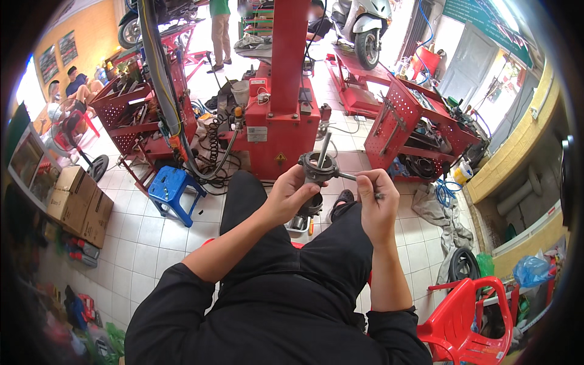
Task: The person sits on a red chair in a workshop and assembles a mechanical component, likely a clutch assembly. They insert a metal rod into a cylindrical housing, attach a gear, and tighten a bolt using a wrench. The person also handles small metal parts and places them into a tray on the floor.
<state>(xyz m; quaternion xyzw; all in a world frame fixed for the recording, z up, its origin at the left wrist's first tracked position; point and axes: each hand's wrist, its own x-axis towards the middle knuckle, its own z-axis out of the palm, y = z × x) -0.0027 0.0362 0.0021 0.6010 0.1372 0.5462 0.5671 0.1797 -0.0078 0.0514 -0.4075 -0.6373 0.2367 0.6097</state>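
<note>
My left hand (292,196) is wrapped round a dark, ring-shaped metal part (317,172) held above my knees. A grey metal rod (326,148) stands up out of the ring at a slight tilt. In my closed right hand (378,198) is a thin metal shaft (347,176), whose far end meets the ring's right side. Whether this shaft is a separate tool or belongs to the part, I cannot tell. Just beneath my left hand shows a second dark rounded piece (312,207), partly hidden. Lower still, a small white tray (298,225) sits between my legs.
Ahead stands a red machine base with a post (274,149). Red tool carts (395,125) flank it, and a scooter (367,36) is on a lift behind. A blue stool (174,190) and cartons (81,204) are at left; a red chair (468,319) is at right.
</note>
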